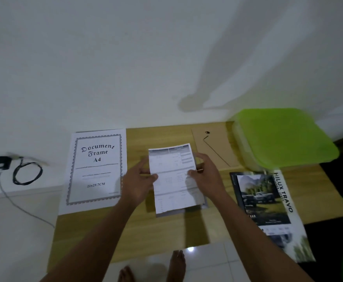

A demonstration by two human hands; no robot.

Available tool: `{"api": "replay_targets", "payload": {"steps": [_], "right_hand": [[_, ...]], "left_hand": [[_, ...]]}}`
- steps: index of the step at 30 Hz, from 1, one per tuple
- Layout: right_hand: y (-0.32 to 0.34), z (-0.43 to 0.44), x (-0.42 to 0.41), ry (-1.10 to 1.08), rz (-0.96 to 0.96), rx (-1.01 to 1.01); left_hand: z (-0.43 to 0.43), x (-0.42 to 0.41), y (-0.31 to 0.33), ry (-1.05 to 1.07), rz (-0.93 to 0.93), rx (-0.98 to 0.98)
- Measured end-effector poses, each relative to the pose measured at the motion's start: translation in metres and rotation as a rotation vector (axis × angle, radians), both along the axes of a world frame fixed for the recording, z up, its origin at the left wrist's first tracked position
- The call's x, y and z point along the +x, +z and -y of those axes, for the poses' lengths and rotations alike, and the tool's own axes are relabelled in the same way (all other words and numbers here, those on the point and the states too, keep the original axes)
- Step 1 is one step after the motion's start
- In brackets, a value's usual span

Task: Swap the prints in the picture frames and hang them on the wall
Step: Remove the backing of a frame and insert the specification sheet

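Over the wooden table (pixel 97 231), left hand (pixel 136 184) and right hand (pixel 205 176) pinch a printed sheet (pixel 172 192) near a closed green-lidded box (pixel 284 137).

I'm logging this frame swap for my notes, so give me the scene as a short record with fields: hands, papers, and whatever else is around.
held sheet: printed form, above the wooden table
left hand: pinches its left edge
right hand: pinches its right edge
to its left: Document Frame A4 insert, lying flat
to its right: Hilux Travo print, lying flat
behind: brown backing board, green-lidded box
far left: charger with cable
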State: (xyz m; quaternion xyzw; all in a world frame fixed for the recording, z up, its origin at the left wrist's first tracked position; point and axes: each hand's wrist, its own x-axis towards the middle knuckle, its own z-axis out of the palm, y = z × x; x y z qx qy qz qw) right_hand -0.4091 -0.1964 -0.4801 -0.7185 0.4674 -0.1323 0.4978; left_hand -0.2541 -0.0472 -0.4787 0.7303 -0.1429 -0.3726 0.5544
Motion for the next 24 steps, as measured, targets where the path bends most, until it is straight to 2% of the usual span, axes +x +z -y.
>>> {"api": "replay_targets", "payload": {"steps": [3, 6, 12, 18, 21, 24], "right_hand": [[-0.024, 0.007, -0.014, 0.008, -0.06, 0.01], [-0.047, 0.013, -0.021, 0.021, -0.101, -0.003], [-0.064, 0.021, -0.017, 0.094, -0.118, -0.066], [-0.074, 0.029, -0.01, 0.215, -0.232, -0.216], [-0.074, 0.03, -0.014, 0.365, -0.293, -0.412], [-0.08, 0.032, -0.021, 0.621, -0.38, -0.484]], "left_hand": [[0.01, -0.015, -0.021, 0.038, 0.007, 0.075], [0.015, -0.024, -0.034, 0.039, 0.131, 0.14], [0.033, -0.031, -0.035, -0.096, 0.406, 0.322], [0.036, -0.026, -0.047, -0.146, 0.648, 0.525], [0.032, -0.026, -0.054, -0.285, 0.841, 0.569], [0.028, -0.025, -0.061, -0.531, 0.87, 0.565]]}}
